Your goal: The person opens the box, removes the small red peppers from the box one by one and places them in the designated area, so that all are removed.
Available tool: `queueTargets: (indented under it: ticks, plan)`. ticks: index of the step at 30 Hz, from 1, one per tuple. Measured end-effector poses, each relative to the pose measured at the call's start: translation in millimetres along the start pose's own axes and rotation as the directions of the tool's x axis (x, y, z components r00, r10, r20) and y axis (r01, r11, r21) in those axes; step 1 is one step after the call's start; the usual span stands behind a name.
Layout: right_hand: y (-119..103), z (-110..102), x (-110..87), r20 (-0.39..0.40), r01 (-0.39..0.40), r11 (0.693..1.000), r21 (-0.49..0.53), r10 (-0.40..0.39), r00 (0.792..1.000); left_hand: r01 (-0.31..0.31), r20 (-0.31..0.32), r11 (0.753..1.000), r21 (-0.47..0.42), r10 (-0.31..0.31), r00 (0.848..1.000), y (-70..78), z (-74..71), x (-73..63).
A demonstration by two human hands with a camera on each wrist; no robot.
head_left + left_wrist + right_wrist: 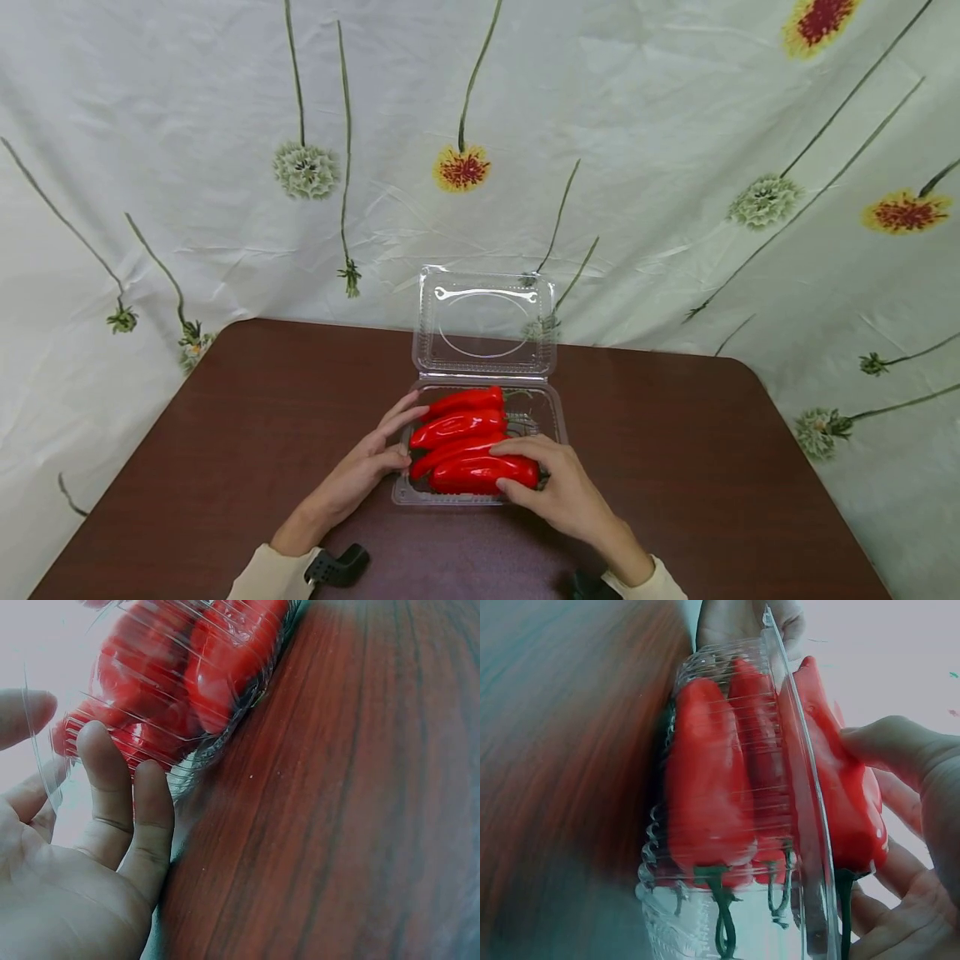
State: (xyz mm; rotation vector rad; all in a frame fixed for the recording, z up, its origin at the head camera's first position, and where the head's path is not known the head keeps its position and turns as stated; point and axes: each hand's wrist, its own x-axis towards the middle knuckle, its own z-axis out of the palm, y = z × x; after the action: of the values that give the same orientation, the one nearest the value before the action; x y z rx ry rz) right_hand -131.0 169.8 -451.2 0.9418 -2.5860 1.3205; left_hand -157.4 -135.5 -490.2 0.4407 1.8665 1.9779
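Observation:
A clear plastic clamshell box [557, 408] stands on the table with several glossy red peppers [457, 427] lying crosswise in it, green stems to the right. My right hand [566, 483] holds the nearest red pepper [480, 475] between thumb and fingers. In the right wrist view, this pepper [838, 795] sits above the box rim [814, 776], over other peppers [705, 780] seen through the wall. My left hand [367, 458] rests at the box's left side, fingers extended. The left wrist view shows its fingertips [101, 742] at the clear wall.
The box's clear lid [483, 325] stands raised at the back, near the table's far edge. Brown table [300, 400] surrounds the box. Behind hangs a white cloth [637, 167] with a flower print. A black band [337, 567] is on the left wrist.

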Motion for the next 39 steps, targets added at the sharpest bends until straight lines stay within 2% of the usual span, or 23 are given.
queueTargets:
  ticks: [17,25,30,35,39]
  plan:
    - [3.3,-11.5,3.5,-0.023,0.116,0.993,0.0,-0.116,0.993,-0.016,-0.003,1.0,0.006,0.016,1.0,0.5,-1.7,-0.6]
    - [7.5,-18.6,3.0,-0.051,0.092,0.996,-0.019,-0.093,0.994,-0.017,-0.006,1.0,0.007,0.017,1.0,0.4,-1.4,-0.4]
    - [10.3,-23.8,6.3,-0.102,0.101,0.994,-0.044,-0.105,0.989,-0.032,0.002,0.999,0.004,0.032,0.999,-0.1,-1.4,-0.3]
    - [12.7,-29.5,8.3,-0.158,0.058,0.998,-0.007,-0.058,0.986,-0.038,0.006,0.999,-0.005,0.038,0.999,-0.7,-1.5,-0.2]
    - [17.8,-34.0,8.6,-0.215,0.014,1.0,-0.026,-0.019,0.976,-0.032,-0.002,0.999,-0.005,0.032,0.999,-1.0,-1.9,-0.2]
